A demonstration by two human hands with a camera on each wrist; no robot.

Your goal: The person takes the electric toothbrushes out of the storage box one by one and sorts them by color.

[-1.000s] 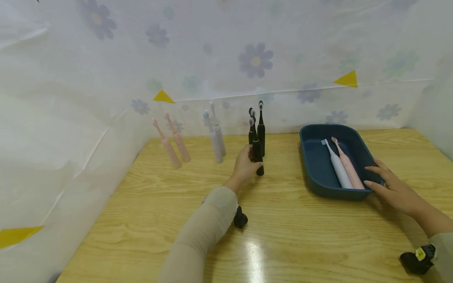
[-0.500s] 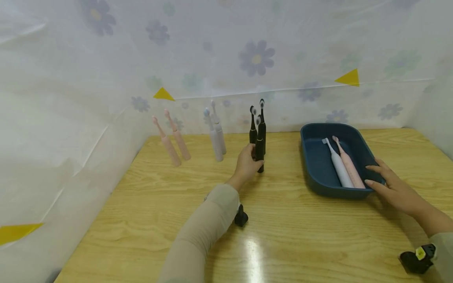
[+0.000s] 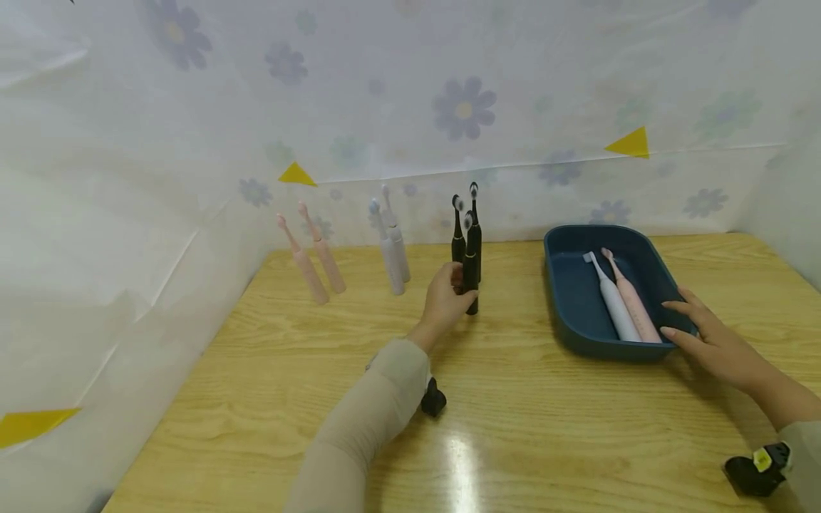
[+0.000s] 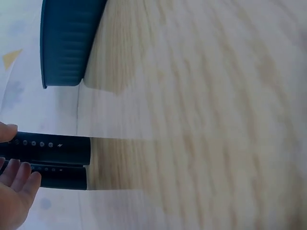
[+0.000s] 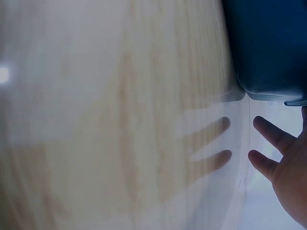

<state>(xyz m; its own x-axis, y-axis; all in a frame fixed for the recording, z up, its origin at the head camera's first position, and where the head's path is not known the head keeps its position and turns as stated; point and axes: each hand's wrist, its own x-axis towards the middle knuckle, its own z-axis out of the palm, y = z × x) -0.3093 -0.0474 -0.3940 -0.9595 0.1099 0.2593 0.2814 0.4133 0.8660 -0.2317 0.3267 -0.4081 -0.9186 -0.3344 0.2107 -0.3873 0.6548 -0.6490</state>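
In the head view my left hand [image 3: 445,298] grips the front black electric toothbrush [image 3: 471,269], thumb on its near side, with the brush standing upright. Two more black electric toothbrushes stand close behind it, one at the back right [image 3: 474,231] and one on the left [image 3: 458,242]. From the left wrist, the lower ends of two black handles [image 4: 67,149] show beside the thumb and fingers. My right hand [image 3: 721,349] rests at the right front corner of a dark blue bin [image 3: 593,347]. Its fingers are extended and spread, two of them outside the bin in the right wrist view.
Inside the bin lie a white electric toothbrush [image 3: 618,310] and a pink one [image 3: 636,308], side by side. Two pink toothbrushes [image 3: 311,274] and two pale ones [image 3: 390,260] stand left of the black group. A flowered sheet [image 3: 385,92] hangs behind the wooden table [image 3: 526,427].
The front black toothbrush in my left hand has gone from a slight leftward tilt to upright, its head shifting right. My right hand and the bin stay in place.
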